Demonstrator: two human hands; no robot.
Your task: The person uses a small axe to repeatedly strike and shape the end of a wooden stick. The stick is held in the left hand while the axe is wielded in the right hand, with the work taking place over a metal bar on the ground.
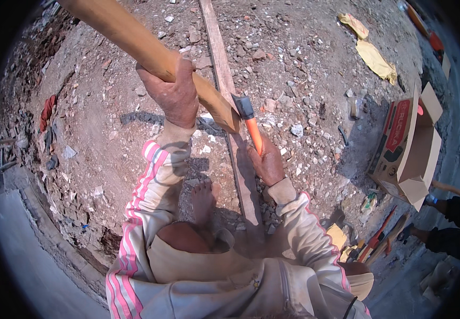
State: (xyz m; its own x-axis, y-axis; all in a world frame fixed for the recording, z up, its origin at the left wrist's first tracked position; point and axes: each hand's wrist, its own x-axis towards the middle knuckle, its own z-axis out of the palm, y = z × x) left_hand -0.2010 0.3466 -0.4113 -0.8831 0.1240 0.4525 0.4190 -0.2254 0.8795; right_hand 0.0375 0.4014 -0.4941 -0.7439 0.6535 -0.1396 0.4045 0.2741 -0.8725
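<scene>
My left hand (169,90) is closed around a thick yellow-brown wooden handle (118,34), which slants from the upper left down to an end over a long narrow board (216,48) on the rubble. My right hand (267,162) is wrapped round the orange grip of a hammer-like tool (254,130) with a dark head, held upward beside the handle's lower end. Whether that head touches the wood I cannot tell. My bare foot (202,204) is left of the board, below my hands.
An open cardboard box (416,165) lies at right, with yellow scraps (376,61) above it and tools (373,239) below. Another person's legs (450,212) show at the right rim. A red cloth (48,111) lies left, near a concrete edge (22,223). Broken stones cover the ground.
</scene>
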